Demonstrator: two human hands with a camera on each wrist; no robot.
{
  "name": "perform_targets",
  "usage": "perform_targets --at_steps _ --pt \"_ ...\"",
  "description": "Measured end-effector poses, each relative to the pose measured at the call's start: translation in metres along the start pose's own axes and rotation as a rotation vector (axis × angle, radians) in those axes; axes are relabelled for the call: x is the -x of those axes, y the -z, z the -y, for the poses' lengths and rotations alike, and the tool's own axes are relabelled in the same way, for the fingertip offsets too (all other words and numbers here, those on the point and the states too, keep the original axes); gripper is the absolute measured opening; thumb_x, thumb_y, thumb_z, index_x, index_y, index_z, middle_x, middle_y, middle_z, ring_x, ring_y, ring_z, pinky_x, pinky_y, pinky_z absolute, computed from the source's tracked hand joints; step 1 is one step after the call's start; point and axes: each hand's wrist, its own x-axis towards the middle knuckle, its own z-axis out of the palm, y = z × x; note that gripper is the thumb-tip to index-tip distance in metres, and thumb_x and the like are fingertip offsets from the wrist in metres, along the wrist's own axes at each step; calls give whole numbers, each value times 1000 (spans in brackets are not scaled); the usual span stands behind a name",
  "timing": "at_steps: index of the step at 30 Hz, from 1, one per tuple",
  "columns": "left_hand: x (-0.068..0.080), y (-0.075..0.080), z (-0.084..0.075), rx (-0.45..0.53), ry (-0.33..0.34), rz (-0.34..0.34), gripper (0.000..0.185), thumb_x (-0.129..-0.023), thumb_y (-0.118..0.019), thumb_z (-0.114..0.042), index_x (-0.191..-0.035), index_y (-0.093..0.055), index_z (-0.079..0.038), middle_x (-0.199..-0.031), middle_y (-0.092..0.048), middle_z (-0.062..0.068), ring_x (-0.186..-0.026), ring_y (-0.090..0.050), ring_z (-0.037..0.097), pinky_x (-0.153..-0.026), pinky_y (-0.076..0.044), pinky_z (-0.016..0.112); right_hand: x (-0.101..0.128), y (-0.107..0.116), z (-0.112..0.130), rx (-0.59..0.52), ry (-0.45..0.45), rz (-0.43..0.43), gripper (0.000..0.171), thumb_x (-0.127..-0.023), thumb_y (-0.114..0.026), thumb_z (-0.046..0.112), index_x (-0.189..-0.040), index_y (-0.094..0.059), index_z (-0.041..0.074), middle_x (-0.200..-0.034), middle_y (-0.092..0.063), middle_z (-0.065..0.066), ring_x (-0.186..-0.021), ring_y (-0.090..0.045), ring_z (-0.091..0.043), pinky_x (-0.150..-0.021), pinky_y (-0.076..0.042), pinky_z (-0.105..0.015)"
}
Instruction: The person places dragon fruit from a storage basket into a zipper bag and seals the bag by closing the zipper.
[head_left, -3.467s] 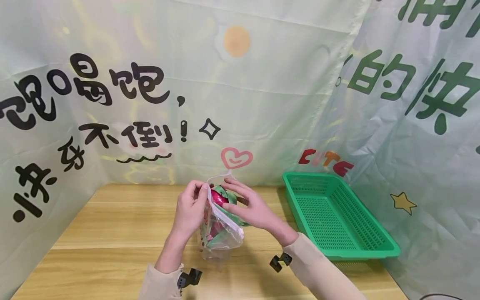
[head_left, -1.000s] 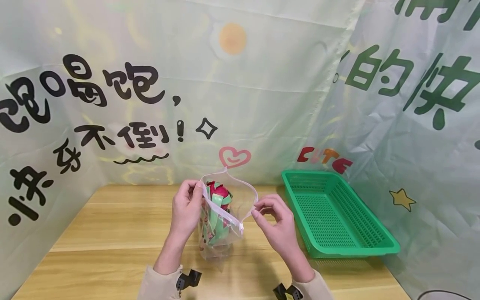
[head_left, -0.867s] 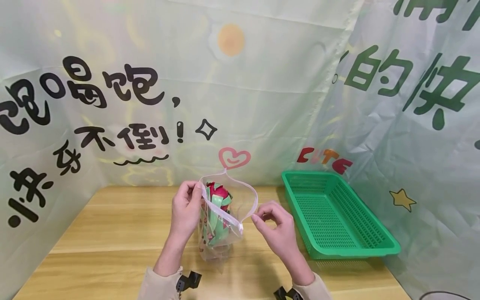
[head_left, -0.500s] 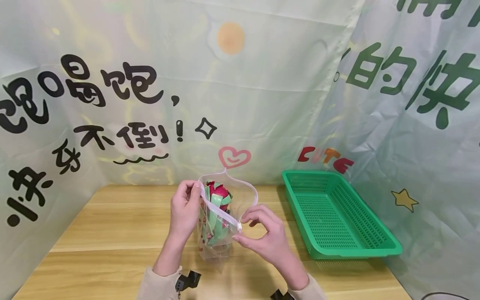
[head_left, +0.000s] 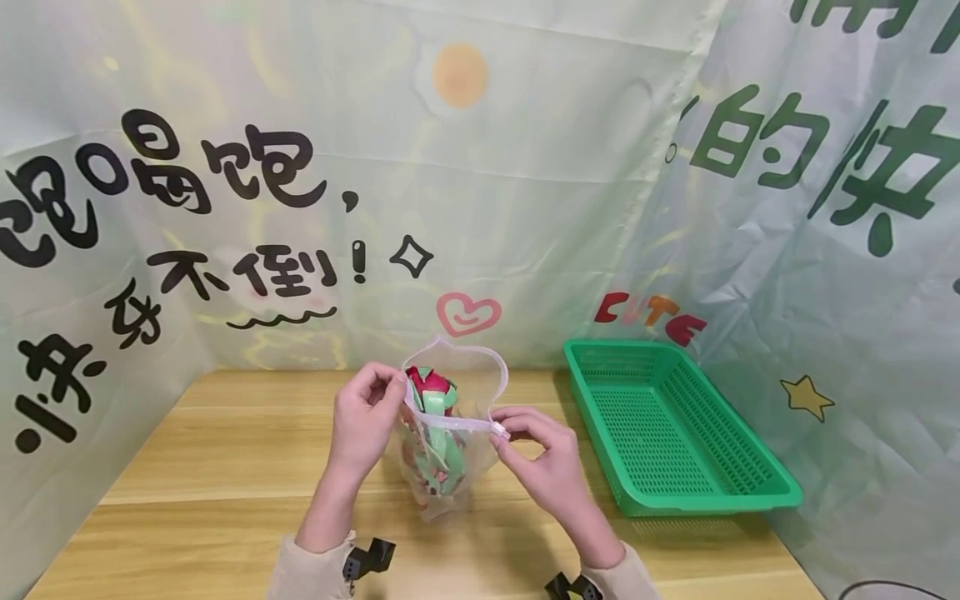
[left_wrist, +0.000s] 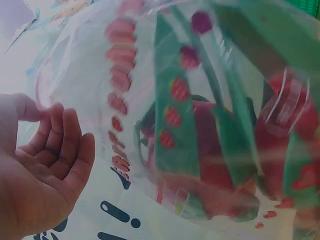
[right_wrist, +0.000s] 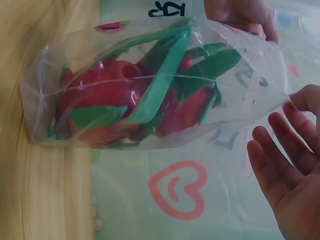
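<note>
Nearest, two beige sleeves (head_left: 303, 573) reach in over the wooden counter (head_left: 225, 467), a small black device (head_left: 367, 558) strapped at each wrist. The left hand (head_left: 365, 417) pinches the left side of a clear bag's (head_left: 474, 479) lilac rim between thumb and fingers; the right hand (head_left: 546, 462) pinches the opposite corner, right beside the white slider (head_left: 499, 431). Between them the mouth gapes wide, and the bag hangs upright in front of the person; whether its base touches the counter I cannot tell. Inside sit two red dragon fruits (head_left: 435, 400) with long green scales, one above the other, wholly below the rim. The left wrist view shows strawberries and pink lettering printed on the plastic. Farther off to the right, well apart from the bag, a green slotted basket (head_left: 705, 506) stands on the counter. Behind everything hangs a pale cloth backdrop (head_left: 562, 208) with black and green characters, a pink heart (head_left: 468, 314), a fried egg (head_left: 461, 77) and the word CUTE (head_left: 651, 319).
</note>
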Motion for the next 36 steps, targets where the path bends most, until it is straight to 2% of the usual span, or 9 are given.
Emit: perform_targets --at_steps 6,12,15,19,22,28,30,36 --pt "2 -2 3 -83 -13 102 8 -99 -65 -3 -91 -67 -3 -83 -65 7 -80 -62 17 -69 -51 25 -5 9 -12 -16 -125 -75 9 -89 -76 -7 -94 -75 0 -105 -77 -17 -94 -73 -15 -77 -61 -25" --pt "3 -6 8 -114 -77 148 7 -98 -71 -8 -92 -67 -9 -83 -65 2 -75 -59 17 -68 -48 26 -14 13 -25 -75 -409 -169 7 -94 -76 3 -99 -76 -1 -97 -76 -14 -87 -69 -8 -76 -58 -21" --pt "3 -7 9 -123 -107 155 7 -97 -73 -9 -94 -66 -9 -84 -66 1 -75 -59 16 -68 -49 27 -17 12 -32 -124 -490 -208 9 -94 -75 2 -100 -73 -5 -94 -75 -13 -86 -69 -8 -78 -57 -21" --pt "3 -9 8 -126 -140 127 11 -95 -74 -5 -98 -65 -8 -85 -65 1 -75 -56 16 -66 -46 28 -19 8 -36 -156 -504 -233 11 -96 -72 1 -103 -70 -8 -93 -75 -11 -87 -69 -8 -80 -57 -22" --pt "5 -11 6 -123 -186 86 13 -93 -74 -2 -101 -64 -6 -86 -65 0 -76 -56 15 -64 -45 30 -19 6 -36 -161 -491 -226 12 -98 -70 1 -105 -68 -9 -95 -74 -15 -88 -68 -7 -81 -57 -22" --pt "6 -16 0 -141 -371 28 16 -91 -73 4 -102 -65 -4 -87 -67 0 -75 -57 13 -56 -44 36 -18 5 -36 -126 -479 -251 11 -99 -68 1 -106 -69 -7 -96 -73 -19 -87 -66 -8 -80 -56 -20" --pt "5 -19 -3 -136 -419 27 17 -91 -72 5 -102 -65 -5 -89 -68 1 -76 -58 14 -54 -45 34 -18 6 -37 -113 -478 -269 10 -99 -69 2 -105 -70 -6 -95 -73 -17 -86 -66 -8 -80 -56 -20" --pt "-5 -32 -15 -152 -482 87 15 -92 -72 3 -105 -67 -4 -98 -69 3 -84 -63 17 -66 -56 30 -22 9 -40 -112 -470 -295 10 -99 -70 3 -105 -71 -5 -95 -74 -11 -85 -66 -9 -79 -57 -21"
